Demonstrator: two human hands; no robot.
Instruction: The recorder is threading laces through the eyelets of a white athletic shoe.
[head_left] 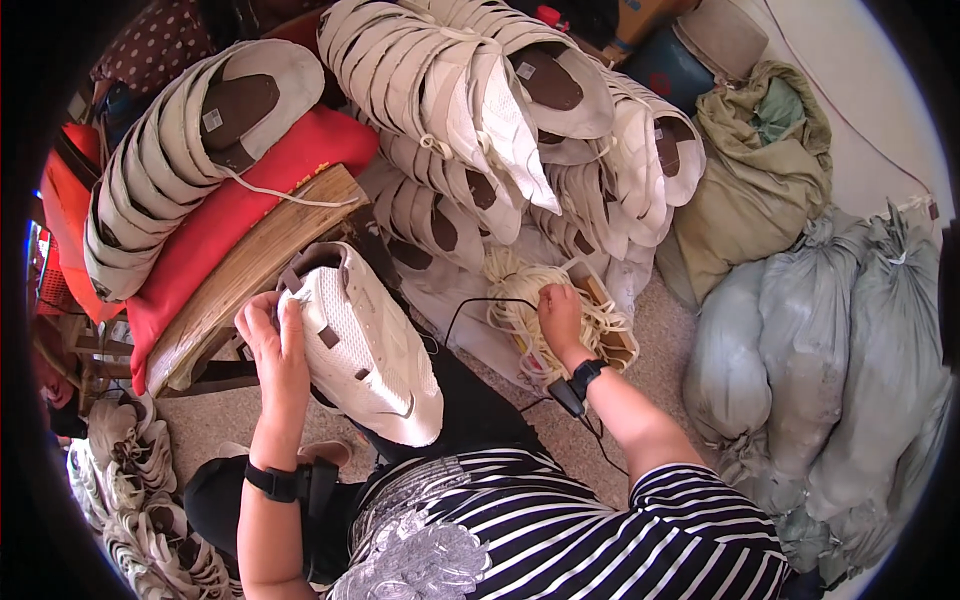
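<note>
Striped black-and-white shirt (590, 530) cloth fills the foreground, with dark trousers (470, 405) beyond it. To the left, a red cloth (325, 150) lies over a wooden counter (253, 272) and carries a nested stack of uppers (170, 165); a loose pile of uppers (150, 510) sits low in the left corner. More nested stacks (410, 65) crowd the space just beyond the laces (505, 305). Along the right stand an olive sack (745, 195), grey sacks (815, 350) and, farther back, a blue container (665, 75). A black cable (490, 299) arches in front of the laces.

One pale shoe upper (375, 350) slants over the person's leg, its opening up and away, its toe toward the shirt. The left hand (275, 340) touches its left side near the opening; whether the fingers grip it, I cannot tell. Well apart from that, the right hand (562, 320) reaches into the laces, which spill about an open box (622, 352); I cannot tell whether it pinches a strand.

Counted: one upper by the left hand, one box, two wristbands (275, 484), one olive sack, at least three grey sacks, one stack on the red cloth. Farther stacks overlap too much to count.
</note>
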